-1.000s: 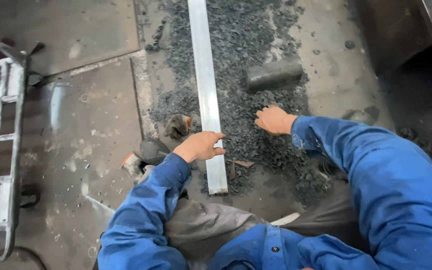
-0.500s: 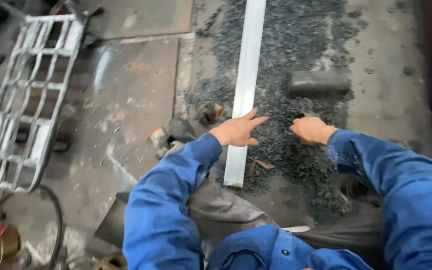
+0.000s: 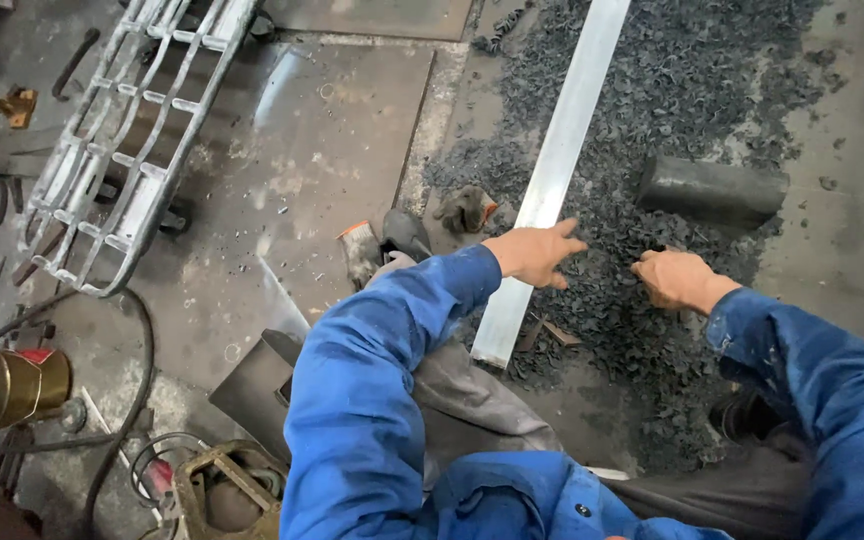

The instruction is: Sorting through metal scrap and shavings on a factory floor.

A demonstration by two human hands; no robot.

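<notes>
A long flat pale metal bar [image 3: 562,150] lies on the floor across a spread of dark metal shavings [image 3: 692,90]. My left hand [image 3: 537,252] rests on the bar near its close end, fingers extended and flat on it. My right hand [image 3: 677,280] is down in the shavings just right of the bar, fingers curled into the chips; whether it holds any I cannot tell. Both arms wear blue sleeves. A dark metal cylinder [image 3: 712,190] lies in the shavings just beyond my right hand.
A worn work glove [image 3: 467,210] and another [image 3: 362,250] lie left of the bar. A welded metal grille [image 3: 132,140] leans at the upper left. A brass-coloured can [image 3: 2,385], cables [image 3: 122,420] and a steel plate [image 3: 342,150] occupy the left side.
The view has swung left and down, showing more of the grille and the can. My left hand stays on the bar; my right hand has stayed in the shavings.
</notes>
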